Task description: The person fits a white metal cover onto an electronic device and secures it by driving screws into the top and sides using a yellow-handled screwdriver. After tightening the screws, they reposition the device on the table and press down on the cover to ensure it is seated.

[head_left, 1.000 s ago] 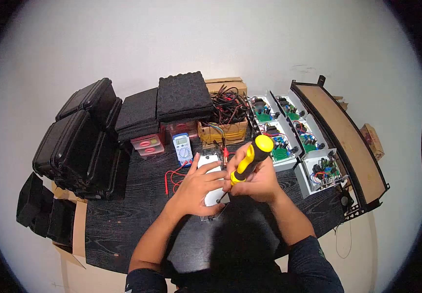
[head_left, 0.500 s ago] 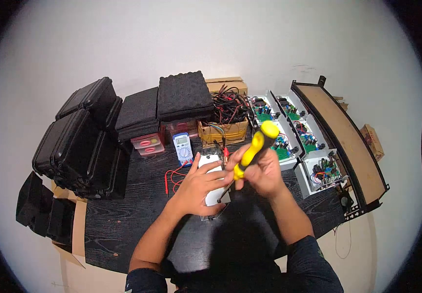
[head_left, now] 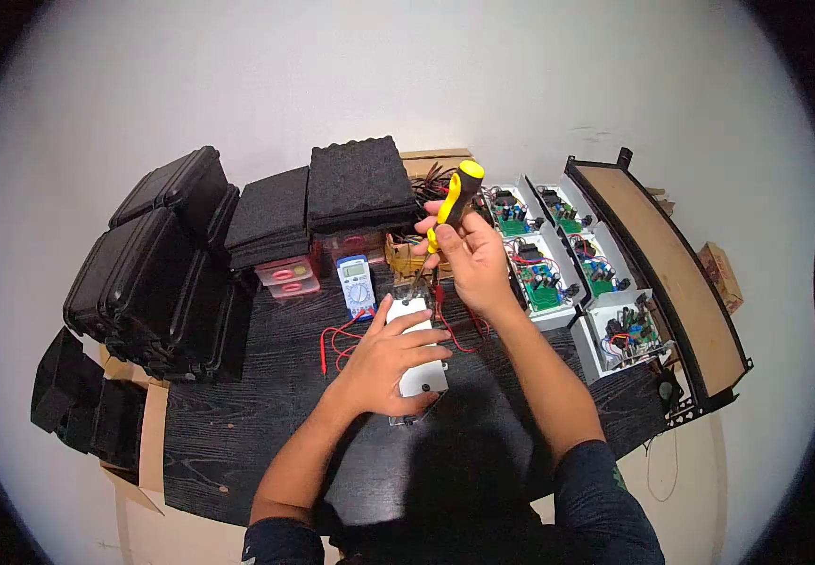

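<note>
My left hand spreads over a white metal case on the table, gripping it with its fingers across the top and its thumb by the near end. A dark screw shows in the panel near that thumb. In my right hand is a yellow and black screwdriver, held upright at a tilt, its shaft pointing down at the far end of the case. Just left of the case lies a blue-framed multimeter with red leads.
Black hard cases are stacked at the left. Dark foam blocks top the plastic drawers. Behind my right hand stands a cardboard box of cables. White trays with circuit boards fill the right, beside a black-framed panel.
My right hand has moved the screwdriver away from me, from the near screw to the far end of the case. My left hand stays in place.
</note>
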